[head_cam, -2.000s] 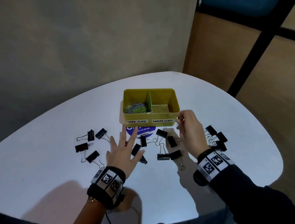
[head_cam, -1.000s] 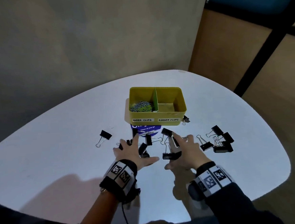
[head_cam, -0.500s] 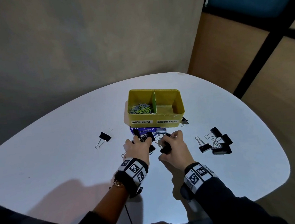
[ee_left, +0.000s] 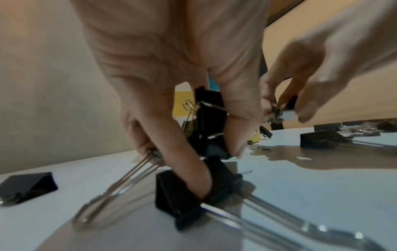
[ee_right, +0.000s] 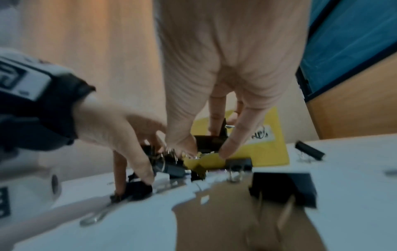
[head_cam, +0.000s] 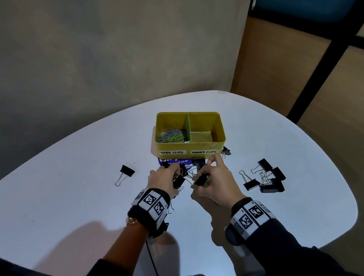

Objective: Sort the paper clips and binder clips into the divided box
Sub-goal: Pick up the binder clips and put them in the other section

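The yellow divided box [head_cam: 201, 145] stands mid-table, with coloured paper clips [head_cam: 172, 136] in its left compartment; the right compartment [head_cam: 204, 134], labelled for binder clips, is bare. Just in front of it my left hand [head_cam: 175, 172] grips a bunch of black binder clips [ee_left: 210, 122], and one finger presses another clip [ee_left: 184, 188] against the table. My right hand [head_cam: 203, 172] pinches a black binder clip [head_cam: 201, 180] [ee_right: 209, 141] beside it. The two hands nearly touch.
A lone binder clip [head_cam: 127, 171] lies left of the hands. Several more [head_cam: 265, 179] lie in a heap to the right, and a small one [head_cam: 226, 150] sits at the box's right front corner. A blue sticker [head_cam: 174, 161] lies under the box. The white table [head_cam: 73, 211] has rounded edges.
Both hands swept the scattered middle and left clips together in front of the box, then curled their fingers round them. The box and the right heap stayed put.
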`<action>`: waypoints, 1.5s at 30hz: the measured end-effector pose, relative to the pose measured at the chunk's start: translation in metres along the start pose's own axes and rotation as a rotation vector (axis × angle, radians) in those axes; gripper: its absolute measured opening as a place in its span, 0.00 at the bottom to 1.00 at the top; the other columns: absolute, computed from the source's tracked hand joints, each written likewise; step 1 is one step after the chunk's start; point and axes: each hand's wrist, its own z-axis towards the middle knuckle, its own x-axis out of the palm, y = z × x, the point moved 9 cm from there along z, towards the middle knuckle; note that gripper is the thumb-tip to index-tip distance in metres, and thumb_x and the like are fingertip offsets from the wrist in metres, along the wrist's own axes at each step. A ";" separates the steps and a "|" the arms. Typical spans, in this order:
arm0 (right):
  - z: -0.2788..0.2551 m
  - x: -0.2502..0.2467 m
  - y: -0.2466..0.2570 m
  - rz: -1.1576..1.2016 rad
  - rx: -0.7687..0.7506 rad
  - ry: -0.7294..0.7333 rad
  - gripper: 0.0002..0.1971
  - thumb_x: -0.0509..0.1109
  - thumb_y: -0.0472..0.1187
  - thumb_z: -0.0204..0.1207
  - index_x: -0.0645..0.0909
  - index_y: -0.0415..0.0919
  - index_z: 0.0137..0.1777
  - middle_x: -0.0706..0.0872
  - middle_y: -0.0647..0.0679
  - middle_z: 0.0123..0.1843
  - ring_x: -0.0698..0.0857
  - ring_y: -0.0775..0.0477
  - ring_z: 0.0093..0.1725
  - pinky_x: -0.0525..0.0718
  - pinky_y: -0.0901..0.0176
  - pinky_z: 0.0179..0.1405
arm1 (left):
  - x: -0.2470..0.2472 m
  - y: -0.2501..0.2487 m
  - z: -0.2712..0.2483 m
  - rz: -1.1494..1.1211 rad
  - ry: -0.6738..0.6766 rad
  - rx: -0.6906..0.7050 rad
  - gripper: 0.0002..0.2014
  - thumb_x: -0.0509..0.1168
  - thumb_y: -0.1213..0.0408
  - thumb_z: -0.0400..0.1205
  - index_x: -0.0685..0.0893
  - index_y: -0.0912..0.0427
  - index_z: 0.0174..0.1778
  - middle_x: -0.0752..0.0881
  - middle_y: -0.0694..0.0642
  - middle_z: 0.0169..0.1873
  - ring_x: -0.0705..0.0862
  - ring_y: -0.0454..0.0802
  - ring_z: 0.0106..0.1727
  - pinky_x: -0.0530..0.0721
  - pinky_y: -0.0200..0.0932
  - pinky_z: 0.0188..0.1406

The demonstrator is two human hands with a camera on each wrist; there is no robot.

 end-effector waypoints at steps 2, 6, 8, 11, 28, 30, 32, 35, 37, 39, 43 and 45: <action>0.002 -0.019 0.015 0.012 -0.074 -0.074 0.13 0.80 0.43 0.61 0.86 0.42 0.45 0.68 0.50 0.57 0.81 0.48 0.47 0.79 0.61 0.40 | -0.004 -0.003 -0.002 -0.039 0.032 0.029 0.23 0.74 0.68 0.62 0.71 0.47 0.47 0.85 0.58 0.48 0.82 0.63 0.51 0.84 0.52 0.48; 0.022 -0.068 0.038 0.103 -0.186 -0.284 0.16 0.80 0.41 0.63 0.85 0.38 0.50 0.67 0.50 0.57 0.78 0.48 0.57 0.88 0.55 0.52 | -0.019 -0.010 -0.007 -0.091 0.010 0.083 0.22 0.74 0.70 0.63 0.76 0.51 0.49 0.83 0.55 0.42 0.82 0.60 0.46 0.83 0.46 0.40; 0.041 -0.087 0.039 0.119 -0.190 -0.383 0.16 0.79 0.39 0.66 0.85 0.37 0.52 0.67 0.50 0.57 0.80 0.47 0.55 0.88 0.55 0.53 | -0.031 -0.020 -0.012 -0.164 -0.007 0.122 0.20 0.74 0.73 0.63 0.76 0.53 0.46 0.82 0.54 0.40 0.83 0.60 0.40 0.85 0.45 0.32; 0.073 -0.088 0.026 0.074 -0.131 -0.267 0.16 0.75 0.40 0.73 0.84 0.40 0.60 0.74 0.45 0.61 0.81 0.45 0.58 0.83 0.52 0.61 | -0.061 -0.047 -0.018 -0.300 -0.069 0.221 0.20 0.75 0.74 0.64 0.75 0.52 0.45 0.84 0.54 0.43 0.85 0.58 0.41 0.88 0.47 0.32; -0.006 0.005 -0.071 -0.228 0.412 0.110 0.21 0.74 0.53 0.66 0.76 0.44 0.55 0.79 0.42 0.53 0.84 0.38 0.49 0.84 0.52 0.44 | -0.119 -0.096 0.045 -0.349 -0.416 0.266 0.27 0.73 0.57 0.76 0.75 0.52 0.72 0.80 0.56 0.68 0.76 0.54 0.71 0.75 0.49 0.70; -0.003 0.003 -0.065 -0.231 0.374 0.032 0.20 0.72 0.49 0.69 0.75 0.42 0.58 0.79 0.41 0.53 0.83 0.37 0.49 0.80 0.53 0.41 | -0.131 -0.050 0.025 -0.360 -0.599 0.146 0.22 0.69 0.57 0.79 0.76 0.53 0.70 0.80 0.57 0.66 0.74 0.54 0.70 0.75 0.49 0.68; 0.003 -0.003 -0.053 -0.204 0.283 -0.067 0.20 0.70 0.44 0.73 0.72 0.42 0.62 0.76 0.39 0.56 0.83 0.35 0.48 0.77 0.53 0.38 | -0.123 0.008 0.013 -0.275 -0.599 -0.105 0.22 0.68 0.56 0.79 0.76 0.54 0.69 0.77 0.61 0.66 0.70 0.59 0.71 0.78 0.55 0.63; 0.014 -0.001 -0.029 -0.193 0.133 -0.119 0.24 0.68 0.35 0.75 0.69 0.50 0.69 0.71 0.39 0.63 0.82 0.36 0.50 0.80 0.51 0.37 | -0.081 0.083 0.009 -0.076 -0.265 -0.466 0.28 0.68 0.54 0.78 0.69 0.51 0.73 0.68 0.66 0.67 0.66 0.70 0.70 0.79 0.65 0.61; 0.019 0.007 -0.018 -0.248 0.116 -0.103 0.24 0.65 0.37 0.77 0.67 0.56 0.70 0.68 0.40 0.69 0.78 0.36 0.55 0.81 0.48 0.36 | -0.056 0.102 0.005 -0.107 -0.123 -0.507 0.32 0.66 0.47 0.77 0.64 0.45 0.76 0.67 0.66 0.69 0.68 0.72 0.70 0.77 0.66 0.64; 0.020 0.016 -0.012 -0.276 0.129 -0.070 0.25 0.62 0.45 0.78 0.63 0.59 0.74 0.65 0.40 0.72 0.73 0.35 0.59 0.80 0.48 0.36 | -0.039 0.095 0.006 -0.227 -0.073 -0.454 0.37 0.66 0.40 0.75 0.59 0.39 0.79 0.65 0.65 0.72 0.69 0.72 0.72 0.75 0.66 0.68; 0.022 0.038 -0.016 -0.348 0.157 0.090 0.33 0.67 0.58 0.72 0.62 0.57 0.76 0.64 0.43 0.72 0.68 0.38 0.67 0.83 0.46 0.46 | -0.012 0.053 0.014 -0.190 0.019 -0.334 0.39 0.71 0.39 0.70 0.64 0.38 0.77 0.62 0.62 0.76 0.63 0.70 0.76 0.71 0.66 0.71; 0.022 0.037 -0.023 -0.306 0.181 0.085 0.24 0.68 0.52 0.73 0.71 0.52 0.68 0.69 0.44 0.67 0.70 0.40 0.66 0.83 0.49 0.44 | -0.004 0.042 0.019 -0.088 0.032 -0.317 0.32 0.73 0.44 0.70 0.70 0.38 0.71 0.67 0.60 0.70 0.65 0.69 0.73 0.76 0.66 0.67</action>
